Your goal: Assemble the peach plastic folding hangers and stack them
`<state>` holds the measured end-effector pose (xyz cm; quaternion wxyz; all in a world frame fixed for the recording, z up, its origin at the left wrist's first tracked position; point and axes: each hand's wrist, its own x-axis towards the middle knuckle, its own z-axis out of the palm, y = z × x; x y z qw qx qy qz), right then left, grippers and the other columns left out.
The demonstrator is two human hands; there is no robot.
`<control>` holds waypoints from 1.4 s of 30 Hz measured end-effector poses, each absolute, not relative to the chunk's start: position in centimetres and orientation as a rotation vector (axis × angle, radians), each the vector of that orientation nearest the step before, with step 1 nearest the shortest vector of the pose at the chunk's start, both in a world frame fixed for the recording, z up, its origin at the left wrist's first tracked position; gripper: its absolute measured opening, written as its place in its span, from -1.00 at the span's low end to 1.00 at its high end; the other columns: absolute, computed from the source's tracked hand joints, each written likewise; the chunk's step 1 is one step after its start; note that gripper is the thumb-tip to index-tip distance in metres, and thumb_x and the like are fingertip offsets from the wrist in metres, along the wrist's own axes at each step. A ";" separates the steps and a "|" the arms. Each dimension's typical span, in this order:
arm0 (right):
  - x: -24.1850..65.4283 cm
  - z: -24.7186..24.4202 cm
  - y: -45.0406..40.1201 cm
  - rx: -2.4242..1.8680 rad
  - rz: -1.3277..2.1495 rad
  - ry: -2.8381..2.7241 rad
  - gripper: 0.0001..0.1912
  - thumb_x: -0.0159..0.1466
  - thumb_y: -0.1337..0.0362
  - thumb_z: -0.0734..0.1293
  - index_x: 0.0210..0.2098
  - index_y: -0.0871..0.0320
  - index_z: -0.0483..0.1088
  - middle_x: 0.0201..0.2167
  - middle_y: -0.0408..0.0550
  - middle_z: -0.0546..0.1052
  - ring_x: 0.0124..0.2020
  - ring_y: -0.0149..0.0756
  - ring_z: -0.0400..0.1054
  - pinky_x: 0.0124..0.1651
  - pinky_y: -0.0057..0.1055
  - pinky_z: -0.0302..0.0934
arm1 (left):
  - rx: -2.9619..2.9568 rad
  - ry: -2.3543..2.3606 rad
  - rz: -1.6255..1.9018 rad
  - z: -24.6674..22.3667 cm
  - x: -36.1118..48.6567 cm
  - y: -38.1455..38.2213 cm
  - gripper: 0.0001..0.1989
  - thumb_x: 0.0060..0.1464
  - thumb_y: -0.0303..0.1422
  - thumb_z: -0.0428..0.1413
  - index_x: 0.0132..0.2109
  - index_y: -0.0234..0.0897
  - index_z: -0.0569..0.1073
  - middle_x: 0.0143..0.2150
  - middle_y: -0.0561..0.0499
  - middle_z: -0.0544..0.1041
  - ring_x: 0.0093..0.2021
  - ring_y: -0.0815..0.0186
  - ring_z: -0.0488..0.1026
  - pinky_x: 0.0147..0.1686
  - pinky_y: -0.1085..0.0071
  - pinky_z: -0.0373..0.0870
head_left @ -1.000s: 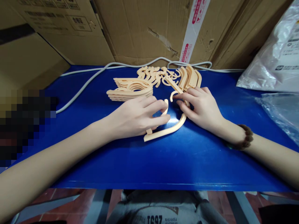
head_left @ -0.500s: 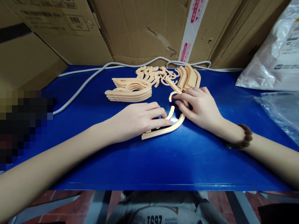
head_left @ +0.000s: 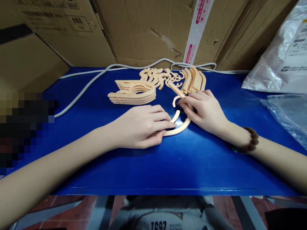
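Light falls from above, brightening the backs of my bare left hand (head_left: 146, 126) and bare right hand (head_left: 203, 108) and glaring white on the glossy blue tabletop (head_left: 153, 172) beside the cream curved plastic piece (head_left: 177, 130) I grip. A soft shadow lies beneath my left hand. The brown cardboard boxes (head_left: 144, 35) look dim, their smallest print smeared. Coarse pixel blocks (head_left: 26, 127) mask the left edge.

Smooth, slightly shiny plastic-looking hanger pieces (head_left: 177, 131) lie on the glossy table (head_left: 153, 172), with matt, scuffed cardboard (head_left: 136, 28) behind it and a shiny, crinkled plastic bag (head_left: 275, 62) at its right.
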<state>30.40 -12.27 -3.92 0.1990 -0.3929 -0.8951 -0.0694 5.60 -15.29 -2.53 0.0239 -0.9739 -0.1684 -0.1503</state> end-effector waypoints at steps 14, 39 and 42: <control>30.3 -3.8 -12.2 -1.062 -0.155 -2.551 -0.75 0.37 0.26 0.14 -0.28 0.14 0.43 -0.42 -0.06 0.46 -0.33 -0.23 0.32 -0.20 -0.31 0.03 | -2.923 -0.519 -0.577 -3.6 6.0 -15.3 -0.75 0.33 -0.40 -0.01 0.04 -0.32 0.50 -0.03 -0.05 0.60 -0.09 0.23 0.51 -0.15 0.33 0.45; 30.3 -3.0 -12.9 -0.829 -0.042 -2.729 -0.53 0.47 0.10 0.03 -0.34 0.16 0.45 -0.47 -0.10 0.44 -0.51 -0.37 0.15 -0.33 -0.36 0.01 | -2.838 -0.954 -0.796 -4.3 6.1 -14.7 -0.93 0.20 -0.43 0.10 -0.16 -0.28 0.36 -0.32 0.04 0.50 -0.32 0.30 0.44 -0.31 0.43 0.32; 30.3 -2.8 -13.0 -0.798 -0.010 -2.723 -0.55 0.47 0.11 0.03 -0.30 0.16 0.45 -0.43 -0.09 0.49 -0.49 -0.36 0.21 -0.33 -0.37 0.04 | -2.864 -1.009 -0.820 -4.3 6.0 -14.7 -0.90 0.18 -0.43 0.11 -0.15 -0.27 0.35 -0.30 0.05 0.50 -0.31 0.32 0.45 -0.32 0.44 0.30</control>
